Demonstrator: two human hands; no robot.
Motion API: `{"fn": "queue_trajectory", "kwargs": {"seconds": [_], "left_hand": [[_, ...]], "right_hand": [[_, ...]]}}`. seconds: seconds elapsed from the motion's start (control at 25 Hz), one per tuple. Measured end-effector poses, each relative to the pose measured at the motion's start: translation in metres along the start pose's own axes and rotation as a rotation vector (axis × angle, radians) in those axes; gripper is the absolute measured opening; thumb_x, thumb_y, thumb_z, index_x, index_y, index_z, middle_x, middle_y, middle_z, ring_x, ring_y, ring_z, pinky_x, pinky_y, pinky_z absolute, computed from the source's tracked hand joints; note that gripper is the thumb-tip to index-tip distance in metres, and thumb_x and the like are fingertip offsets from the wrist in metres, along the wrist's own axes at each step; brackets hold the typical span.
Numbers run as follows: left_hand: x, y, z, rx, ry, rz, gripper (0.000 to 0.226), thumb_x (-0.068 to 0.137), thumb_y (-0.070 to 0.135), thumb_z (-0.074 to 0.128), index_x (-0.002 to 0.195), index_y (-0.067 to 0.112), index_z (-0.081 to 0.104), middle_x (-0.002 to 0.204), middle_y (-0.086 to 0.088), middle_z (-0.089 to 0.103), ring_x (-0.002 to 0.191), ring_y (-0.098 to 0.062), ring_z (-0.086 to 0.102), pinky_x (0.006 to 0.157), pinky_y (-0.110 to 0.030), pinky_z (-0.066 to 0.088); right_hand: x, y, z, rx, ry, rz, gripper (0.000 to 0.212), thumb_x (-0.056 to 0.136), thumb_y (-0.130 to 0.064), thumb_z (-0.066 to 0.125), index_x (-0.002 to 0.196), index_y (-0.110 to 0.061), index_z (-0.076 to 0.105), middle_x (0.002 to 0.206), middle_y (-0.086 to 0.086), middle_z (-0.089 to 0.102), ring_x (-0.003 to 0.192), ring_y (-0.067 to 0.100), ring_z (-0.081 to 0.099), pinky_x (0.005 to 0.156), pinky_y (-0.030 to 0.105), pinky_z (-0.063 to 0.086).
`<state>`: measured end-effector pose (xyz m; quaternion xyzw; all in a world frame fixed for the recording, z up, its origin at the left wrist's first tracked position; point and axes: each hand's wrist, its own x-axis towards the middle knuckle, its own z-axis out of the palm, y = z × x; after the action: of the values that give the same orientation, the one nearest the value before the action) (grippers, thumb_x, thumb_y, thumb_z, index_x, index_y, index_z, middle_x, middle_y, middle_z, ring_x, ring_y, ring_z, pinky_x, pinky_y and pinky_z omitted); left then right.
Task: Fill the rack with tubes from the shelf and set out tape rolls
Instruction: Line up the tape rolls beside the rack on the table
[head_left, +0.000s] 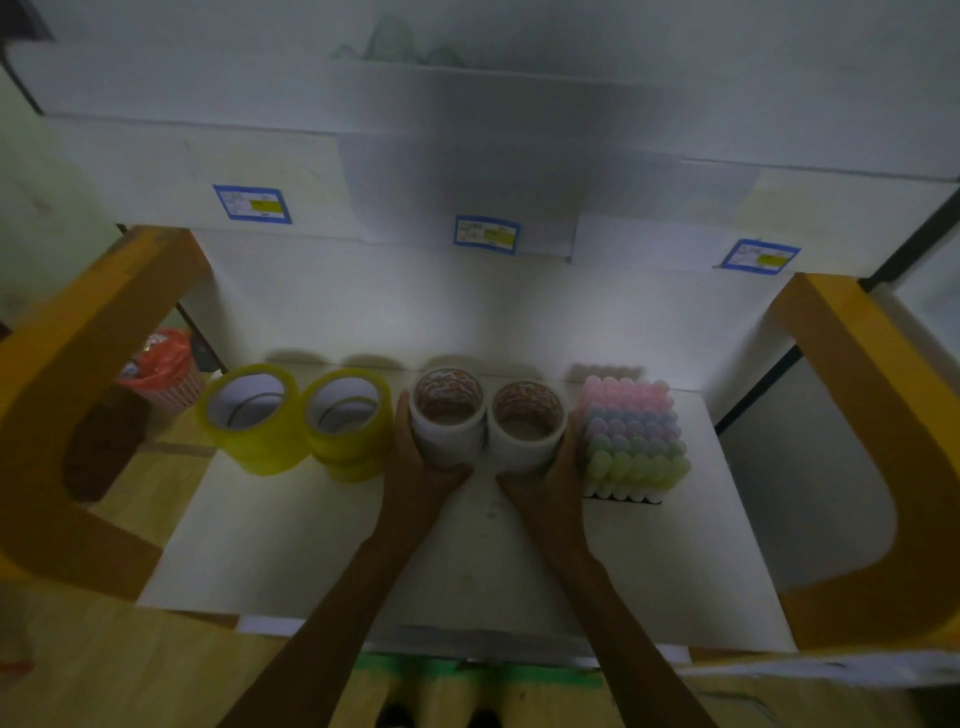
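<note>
While both of your arms are reaching out over the white table (322, 540), each hand is curling around its own stack of white tape rolls. Your left hand (423, 470) is wrapping the left white tape stack (448, 423), thumb lying up its left side and fingers cupping it from below. Your right hand (545, 480) is gripping the right white tape stack (527, 431) the same way, its fingers running up the stack's right side, next to the tube rack.

The two white stacks are standing upright, just beside each other, in the middle of a row along the far part of the table. To their left, two yellow tape stacks (254, 418) (349, 421) are standing side by side, the nearer one almost touching your left thumb. To the right, the rack of tubes (631, 441) is sitting full, its pastel caps in pink, blue and green bands.

Behind the row, white shelf boxes carrying blue-edged labels (487, 235) are rising up, yellow frame posts (78, 374) are flanking the table, and a red-lined basket (165, 371) is standing on the floor at far left.
</note>
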<state>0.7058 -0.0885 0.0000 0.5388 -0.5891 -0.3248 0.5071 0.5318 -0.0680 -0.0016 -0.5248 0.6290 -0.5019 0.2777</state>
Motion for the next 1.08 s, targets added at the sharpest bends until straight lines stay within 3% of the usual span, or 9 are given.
{"fn": "queue_trajectory", "kwargs": {"seconds": [0.16,0.28,0.4,0.56,0.72,0.92,1.08], "left_hand": [[-0.002,0.002,0.0,-0.009,0.023,0.002,0.12,0.057,0.021,0.091,0.15,0.004,0.016,0.154,-0.012,0.028,0.142,-0.017,0.028,0.116,-0.033,0.026],[0.006,0.002,-0.006,-0.003,0.001,-0.015,0.117,0.057,0.027,0.093,0.148,0.006,0.022,0.152,-0.01,0.034,0.14,-0.021,0.034,0.112,-0.048,0.031],[0.006,0.015,0.0,-0.046,-0.002,-0.008,0.096,0.061,0.012,0.092,0.14,0.009,0.038,0.141,-0.004,0.049,0.131,-0.019,0.046,0.107,-0.047,0.039],[0.001,0.015,0.006,-0.073,0.045,-0.016,0.089,0.069,0.016,0.088,0.142,0.01,0.038,0.142,-0.002,0.049,0.13,-0.019,0.047,0.105,-0.05,0.04],[-0.001,0.018,0.002,-0.061,0.076,-0.013,0.081,0.073,0.013,0.085,0.14,0.012,0.04,0.139,-0.002,0.051,0.128,-0.017,0.049,0.105,-0.046,0.041],[-0.003,0.025,0.004,-0.094,0.076,0.015,0.069,0.077,0.013,0.081,0.135,0.011,0.043,0.132,-0.002,0.055,0.124,-0.018,0.053,0.103,-0.041,0.043],[-0.001,0.013,0.001,-0.046,0.031,-0.081,0.086,0.078,0.024,0.082,0.146,0.012,0.032,0.145,-0.005,0.045,0.133,-0.023,0.044,0.108,-0.049,0.037]], "right_hand": [[0.004,-0.001,-0.004,-0.004,-0.033,0.022,0.106,0.068,-0.024,0.082,0.15,-0.018,0.014,0.158,0.012,0.018,0.146,0.025,0.016,0.117,0.05,0.021],[0.003,-0.01,-0.005,-0.01,-0.038,0.002,0.106,0.073,-0.014,0.081,0.144,-0.029,0.004,0.158,0.009,0.011,0.147,0.02,0.01,0.12,0.043,0.015],[0.004,-0.009,-0.004,0.023,0.037,0.004,0.095,0.078,-0.03,0.075,0.149,-0.027,0.012,0.158,0.006,0.018,0.146,0.017,0.017,0.118,0.046,0.02],[0.007,-0.005,-0.002,0.063,0.066,0.055,0.094,0.078,-0.043,0.074,0.151,-0.023,0.017,0.155,0.001,0.028,0.142,0.014,0.027,0.114,0.047,0.029],[0.006,-0.011,-0.001,0.086,0.064,0.028,0.087,0.077,-0.028,0.08,0.141,-0.041,0.024,0.147,-0.002,0.038,0.137,0.012,0.035,0.113,0.032,0.03],[0.005,-0.013,-0.004,0.075,0.042,0.025,0.092,0.078,-0.021,0.08,0.14,-0.039,0.016,0.151,-0.004,0.028,0.14,0.007,0.024,0.117,0.033,0.022],[0.0,-0.02,-0.007,0.047,0.02,0.024,0.098,0.08,-0.019,0.078,0.139,-0.045,0.005,0.156,-0.003,0.018,0.144,0.01,0.016,0.119,0.039,0.018]]}}
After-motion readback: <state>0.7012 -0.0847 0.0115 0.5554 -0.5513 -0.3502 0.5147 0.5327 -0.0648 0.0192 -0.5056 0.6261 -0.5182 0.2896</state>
